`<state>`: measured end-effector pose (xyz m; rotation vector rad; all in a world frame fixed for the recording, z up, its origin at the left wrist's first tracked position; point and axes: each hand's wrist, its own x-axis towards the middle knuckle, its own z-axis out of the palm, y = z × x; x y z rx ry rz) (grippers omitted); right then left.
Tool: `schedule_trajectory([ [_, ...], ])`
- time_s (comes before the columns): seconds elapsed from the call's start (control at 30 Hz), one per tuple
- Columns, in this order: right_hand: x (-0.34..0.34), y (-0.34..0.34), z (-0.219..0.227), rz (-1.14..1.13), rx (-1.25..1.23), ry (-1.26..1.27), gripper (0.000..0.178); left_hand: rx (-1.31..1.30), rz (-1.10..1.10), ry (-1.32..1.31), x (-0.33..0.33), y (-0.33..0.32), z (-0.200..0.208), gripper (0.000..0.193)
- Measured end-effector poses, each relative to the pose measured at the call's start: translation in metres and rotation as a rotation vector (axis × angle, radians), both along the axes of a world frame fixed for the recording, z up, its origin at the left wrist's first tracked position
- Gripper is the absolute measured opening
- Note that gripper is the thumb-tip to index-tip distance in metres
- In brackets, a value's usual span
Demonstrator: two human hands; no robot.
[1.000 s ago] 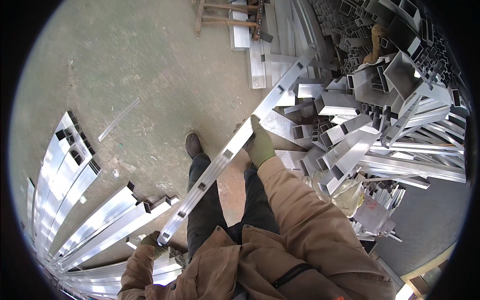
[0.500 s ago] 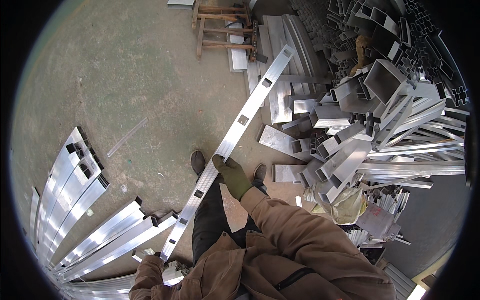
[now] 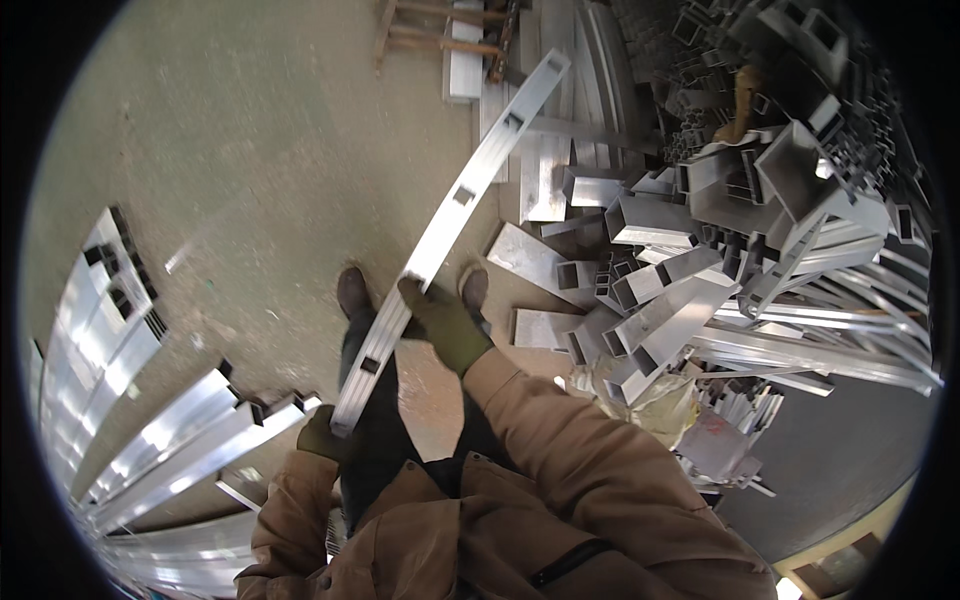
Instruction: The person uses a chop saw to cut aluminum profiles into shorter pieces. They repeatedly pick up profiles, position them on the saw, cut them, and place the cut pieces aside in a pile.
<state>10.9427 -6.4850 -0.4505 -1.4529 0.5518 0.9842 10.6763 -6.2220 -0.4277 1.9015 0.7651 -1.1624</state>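
A long silver aluminium bar [image 3: 455, 215] with rectangular cutouts slants across the view, from near my left leg up to the stacked metal at the far right. My right hand [image 3: 445, 325], in an olive-green glove, is closed around it near the middle. At its near end, my left hand [image 3: 322, 437], also gloved, grips the bar beside my thigh. Part of that hand's fingers is hidden behind the bar. Whether the bar runs on beyond the left hand cannot be seen.
Bundles of aluminium profiles [image 3: 110, 310] lie on the floor at left, with more box profiles [image 3: 215, 440] nearer. A dense heap of cut tubes [image 3: 680, 300] fills the right side. A wooden trestle [image 3: 445, 42] stands at the top. A crumpled plastic bag [image 3: 640, 400] sits by the heap.
My left hand has come up and forward to a place nearer my right hand, and less of the bar shows between them. The whole scene has shifted as my head moved.
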Motion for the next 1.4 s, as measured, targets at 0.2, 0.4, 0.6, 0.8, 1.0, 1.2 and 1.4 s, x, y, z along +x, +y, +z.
schedule_trajectory([
  [0.2, 0.126, -0.230, -0.124, -0.317, -0.054, -0.128, 0.067, 0.221, 0.086, 0.028, 0.008, -0.112, -0.033, 0.046],
  [0.4, 0.305, -0.408, -0.102, -0.774, -0.374, -0.480, 0.108, 0.120, 0.230, -0.044, 0.001, -0.165, -0.059, 0.043],
  [0.6, 0.423, -0.470, -0.069, -0.875, -0.133, -0.610, 0.108, 0.081, 0.244, 0.071, 0.023, -0.185, -0.069, 0.037],
  [0.8, 0.474, -0.511, -0.077, -1.006, 0.152, -0.633, 0.061, 0.103, 0.252, -0.084, 0.031, -0.185, -0.072, 0.037],
  [1.0, 0.483, -0.509, -0.073, -0.869, -0.106, -0.706, 0.064, 0.126, 0.203, 0.096, 0.031, -0.160, -0.073, 0.041],
  [1.2, 0.412, -0.477, -0.074, -0.785, -0.114, -0.620, 0.044, 0.079, 0.194, 0.043, 0.050, -0.143, -0.068, 0.042],
  [1.4, 0.306, -0.537, -0.053, -0.966, -0.004, -0.607, 0.066, 0.109, 0.186, 0.043, 0.045, -0.137, -0.079, 0.044],
])
